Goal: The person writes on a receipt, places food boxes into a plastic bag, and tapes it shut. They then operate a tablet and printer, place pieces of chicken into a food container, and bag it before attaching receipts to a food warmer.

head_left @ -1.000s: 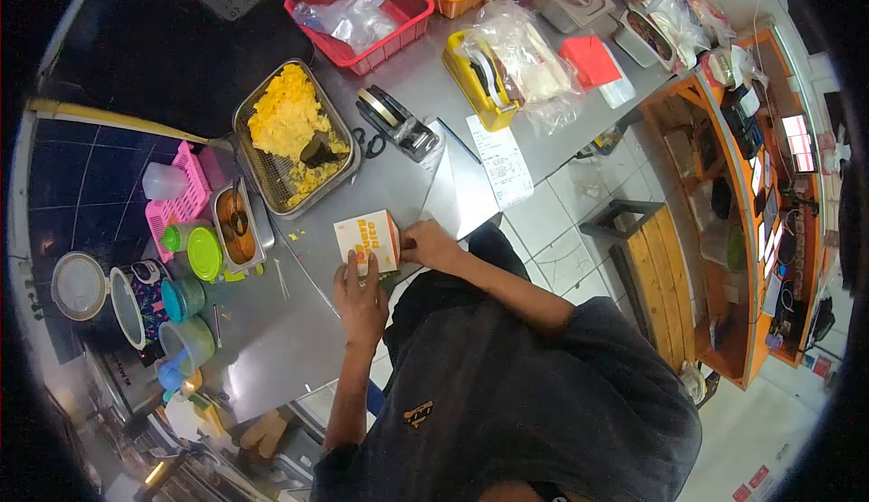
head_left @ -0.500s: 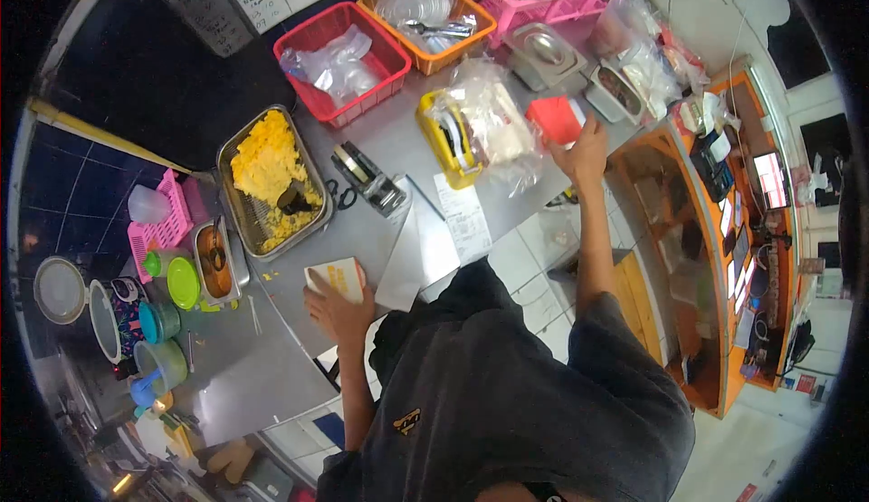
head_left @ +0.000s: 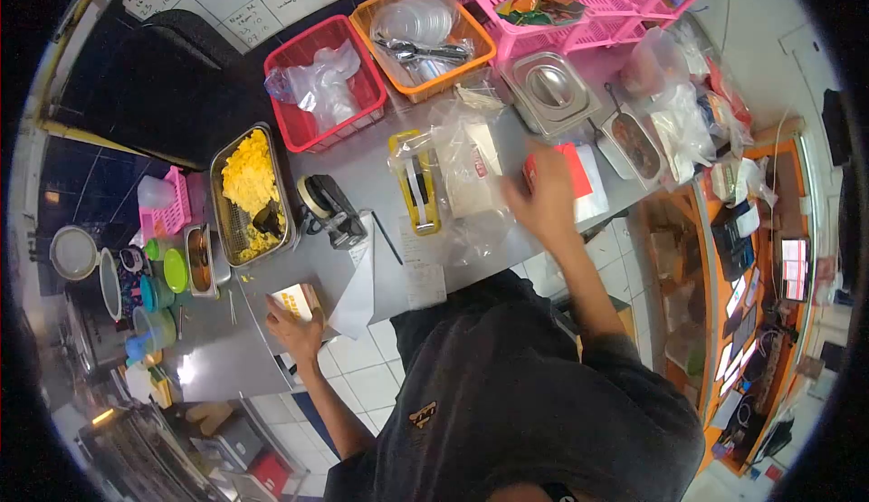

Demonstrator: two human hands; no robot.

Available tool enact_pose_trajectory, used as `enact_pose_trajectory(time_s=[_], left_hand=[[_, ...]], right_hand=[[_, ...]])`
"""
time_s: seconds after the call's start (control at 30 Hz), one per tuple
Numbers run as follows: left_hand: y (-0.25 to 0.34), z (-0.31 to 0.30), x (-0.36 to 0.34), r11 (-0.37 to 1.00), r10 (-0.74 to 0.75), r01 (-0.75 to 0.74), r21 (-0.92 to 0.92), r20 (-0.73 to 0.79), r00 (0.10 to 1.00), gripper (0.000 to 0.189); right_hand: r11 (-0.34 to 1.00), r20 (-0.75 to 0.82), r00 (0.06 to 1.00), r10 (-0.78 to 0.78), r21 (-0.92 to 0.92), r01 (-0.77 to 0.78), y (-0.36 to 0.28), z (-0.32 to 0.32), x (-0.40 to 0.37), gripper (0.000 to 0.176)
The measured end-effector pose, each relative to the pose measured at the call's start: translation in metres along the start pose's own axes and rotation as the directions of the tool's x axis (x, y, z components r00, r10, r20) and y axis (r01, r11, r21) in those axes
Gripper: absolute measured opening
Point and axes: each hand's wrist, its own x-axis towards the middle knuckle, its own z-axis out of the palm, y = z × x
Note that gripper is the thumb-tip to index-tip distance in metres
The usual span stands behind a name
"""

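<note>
My left hand [head_left: 297, 332] rests at the small white cardboard box [head_left: 294, 300] with yellow-orange print, its fingers and thumb round the near sides. It sits near the front edge of the steel table. My right hand [head_left: 546, 196], slightly blurred, is over the table with fingers apart and nothing visible in them. It is between a clear plastic bag of white folded cartons [head_left: 472, 176] and a red paper packet [head_left: 572, 165], covering part of the red packet. Left of the bag lies a yellow-framed dispenser [head_left: 418, 183].
A black tape dispenser [head_left: 333, 212], a pen [head_left: 386, 238] and paper sheets [head_left: 356, 289] lie between my hands. Farther left is a metal pan of yellow food [head_left: 249, 172]. Behind stand red [head_left: 344, 131] and orange [head_left: 425, 90] baskets and a lidded steel container [head_left: 549, 95].
My right hand has moved off the red packet's near side leftward, toward the plastic bag. My left hand stays at the cardboard box. The camera view has shifted.
</note>
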Motion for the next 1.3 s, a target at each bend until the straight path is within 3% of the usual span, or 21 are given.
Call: enact_pose_trajectory(time_s=[0.1,0.17,0.2,0.23,0.27,0.3,0.33,0.37,0.4,0.47,0.53,0.6,0.67,0.77,0.83,0.97,1.03,1.07,1.13,1.27,1.3], left_hand=[[0.048,-0.035,-0.013,0.99,0.038,-0.027,-0.138,0.078,0.996,0.103],[0.085,-0.049,-0.018,0.991,0.088,-0.083,-0.104,0.049,0.995,0.102],[0.113,-0.06,-0.02,0.969,0.163,-0.139,-0.203,0.105,0.981,0.102],[0.139,-0.067,-0.019,0.933,0.243,-0.188,-0.307,0.151,0.958,0.102],[0.158,-0.071,-0.018,0.933,0.232,-0.18,-0.31,0.138,0.963,0.102],[0.175,-0.073,-0.017,0.896,0.335,-0.253,-0.365,0.181,0.925,0.103],[0.19,-0.074,-0.018,0.85,0.435,-0.317,-0.42,0.222,0.873,0.104],[0.205,-0.074,-0.018,0.853,0.425,-0.309,-0.421,0.215,0.879,0.104],[0.22,-0.073,-0.016,0.797,0.507,-0.361,-0.485,0.211,0.836,0.104],[0.251,-0.075,-0.013,0.731,0.584,-0.408,-0.546,0.193,0.788,0.103],[0.281,-0.08,-0.009,0.623,0.702,-0.44,-0.647,0.212,0.68,0.102],[0.305,-0.082,-0.006,0.655,0.687,-0.425,-0.625,0.257,0.68,0.101],[0.321,-0.079,-0.004,0.717,0.645,-0.401,-0.57,0.324,0.692,0.101],[0.322,-0.057,0.004,0.772,0.597,-0.355,-0.528,0.409,0.69,0.101],[0.316,-0.047,0.006,0.797,0.566,-0.326,-0.509,0.437,0.699,0.1],[0.303,-0.041,0.008,0.794,0.559,-0.262,-0.549,0.489,0.67,0.1],[0.306,-0.049,0.008,0.812,0.527,-0.217,-0.542,0.519,0.673,0.101],[0.306,-0.05,0.008,0.807,0.534,-0.227,-0.545,0.511,0.673,0.101],[0.305,-0.051,0.01,0.801,0.545,-0.24,-0.548,0.502,0.672,0.101],[0.308,-0.049,0.01,0.656,0.706,-0.244,-0.714,0.467,0.533,0.098],[0.31,-0.051,0.009,0.611,0.749,-0.232,-0.757,0.459,0.477,0.097]], right_hand=[[0.983,-0.02,0.99,-0.141,0.113,0.142,-0.049,0.016,0.055,0.079],[0.911,-0.009,0.911,-0.413,-0.008,0.413,-0.051,0.045,0.088,0.061],[0.905,-0.016,0.905,-0.426,0.003,0.426,-0.044,0.055,0.096,0.061],[0.885,0.051,0.884,-0.465,0.054,0.463,-0.033,0.064,0.103,0.047],[0.861,0.121,0.853,-0.508,0.103,0.498,-0.023,0.065,0.109,0.034],[0.85,0.122,0.841,-0.526,0.106,0.516,-0.019,0.054,0.114,0.034],[0.87,0.085,0.925,-0.371,0.379,0.314,-0.018,0.036,0.114,0.025],[0.779,0.1,0.976,-0.193,0.62,0.09,-0.015,0.022,0.118,0.016],[0.777,0.1,0.974,-0.203,0.622,0.098,-0.008,0.014,0.123,0.016],[0.609,0.032,0.981,-0.193,0.788,0.094,0.004,0.001,0.133,0.008],[0.7,0.099,0.982,-0.163,0.713,0.045,0.008,-0.018,0.138,0.01],[0.781,0.161,0.979,-0.122,0.624,-0.005,0.003,-0.035,0.139,0.012],[0.856,-0.066,0.929,-0.363,0.372,0.361,-0.014,-0.049,0.135,0.02],[0.777,-0.148,0.845,-0.514,0.336,0.532,-0.042,-0.057,0.129,0.03],[0.709,0.146,0.771,-0.62,0.525,0.471,-0.032,-0.041,0.138,0.036],[0.693,0.245,0.707,-0.663,0.558,0.456,-0.02,-0.028,0.155,0.031],[0.618,0.368,0.797,-0.479,0.786,0.009,-0.023,-0.034,0.153,0.021],[0.616,0.372,0.793,-0.483,0.787,0.006,-0.024,-0.041,0.156,0.021],[0.689,0.557,0.734,-0.388,0.704,-0.17,-0.026,-0.053,0.164,0.022],[0.667,0.56,0.751,-0.35,0.711,-0.22,-0.025,-0.05,0.161,0.024],[0.641,0.446,0.825,-0.347,0.755,-0.139,-0.028,-0.05,0.158,0.023]])
